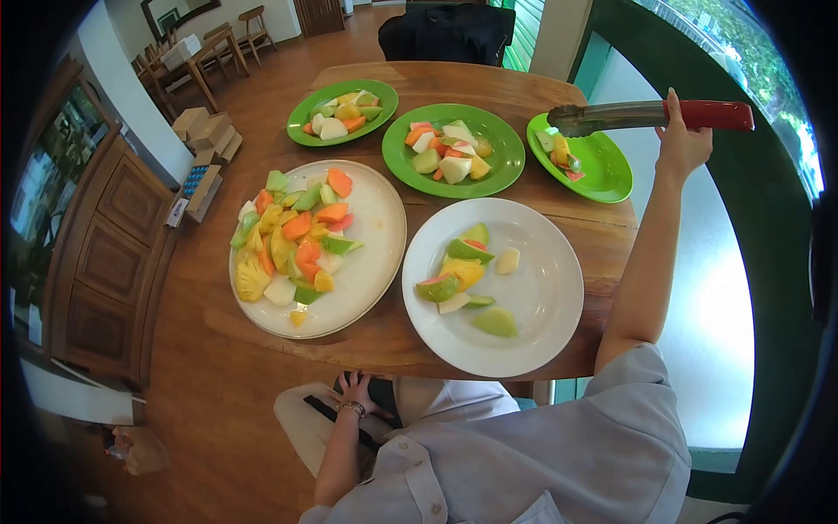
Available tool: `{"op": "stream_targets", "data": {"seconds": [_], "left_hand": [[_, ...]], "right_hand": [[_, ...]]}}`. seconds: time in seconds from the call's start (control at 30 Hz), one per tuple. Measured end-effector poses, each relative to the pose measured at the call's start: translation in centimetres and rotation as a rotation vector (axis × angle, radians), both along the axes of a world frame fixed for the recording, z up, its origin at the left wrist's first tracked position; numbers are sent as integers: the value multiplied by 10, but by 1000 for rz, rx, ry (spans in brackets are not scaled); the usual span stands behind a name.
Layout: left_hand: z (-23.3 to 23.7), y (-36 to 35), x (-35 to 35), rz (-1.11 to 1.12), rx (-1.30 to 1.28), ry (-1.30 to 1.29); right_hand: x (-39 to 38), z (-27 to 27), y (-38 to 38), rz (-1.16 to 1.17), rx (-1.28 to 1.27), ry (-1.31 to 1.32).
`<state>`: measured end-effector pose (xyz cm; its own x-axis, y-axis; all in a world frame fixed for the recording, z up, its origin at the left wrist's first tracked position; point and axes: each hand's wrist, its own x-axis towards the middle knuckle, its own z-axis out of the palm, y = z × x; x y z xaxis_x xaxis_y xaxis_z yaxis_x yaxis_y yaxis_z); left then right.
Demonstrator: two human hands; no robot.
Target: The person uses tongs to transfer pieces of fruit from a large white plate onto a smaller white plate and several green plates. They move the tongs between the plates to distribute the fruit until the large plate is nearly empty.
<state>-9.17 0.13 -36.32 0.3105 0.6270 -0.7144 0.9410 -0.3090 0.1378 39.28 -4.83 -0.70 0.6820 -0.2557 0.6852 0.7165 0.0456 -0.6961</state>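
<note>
My right hand [685, 144] is closed around the red handle of metal tongs [615, 116], whose tips are over the left edge of the small green plate [607, 170] at the right. A few fruit pieces [559, 153] lie on that plate. My left hand [356, 393] rests on my thigh with its fingers spread, holding nothing. Nearest to me are a white plate [550, 306] with several fruit pieces and, left of it, a cream plate [375, 227] heaped with mixed cut fruit.
Two more green plates of cut fruit, one at the back left [301, 113] and one in the middle [397, 166], share the wooden table [602, 253]. A dark jacket [445, 35] hangs behind it. A cabinet [122, 210] and boxes [209, 131] stand at the left.
</note>
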Motion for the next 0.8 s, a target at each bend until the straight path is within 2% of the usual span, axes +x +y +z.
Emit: {"op": "stream_targets", "data": {"seconds": [0.13, 0.2, 0.33, 0.4, 0.47, 0.53, 0.57, 0.67, 0.7, 0.77, 0.8], "left_hand": [[3, 0, 1, 13, 7, -3], [3, -2, -2, 60, -5, 2], [-1, -1, -5, 52, 21, -7], [-3, -2, -6, 41, 26, -9], [-3, -1, -6, 17, 12, -9], [-4, -1, -7, 28, 13, -16], [-4, -1, -8, 21, 12, -20], [-3, 0, -7, 22, 4, -7], [-1, 1, -7, 37, -17, -18], [-3, 1, -7, 40, -11, -19], [-5, 1, -8, 40, -12, -24]], "right_hand": [[8, 1, 0, -24, -43, -141], [-18, 14, -2, 183, 113, -145], [-54, 28, -6, 591, 200, -182], [-83, 27, 4, 693, 211, -158], [-109, 21, 22, 997, 267, -130], [-130, 25, 48, 1074, 238, -116], [-150, 29, 59, 1213, 212, -126], [-191, 42, 111, 1277, 112, -86], [-214, 45, 123, 1207, 40, -87], [-243, 46, 155, 1268, -53, -111], [-261, 44, 160, 1201, -230, -38]]}}
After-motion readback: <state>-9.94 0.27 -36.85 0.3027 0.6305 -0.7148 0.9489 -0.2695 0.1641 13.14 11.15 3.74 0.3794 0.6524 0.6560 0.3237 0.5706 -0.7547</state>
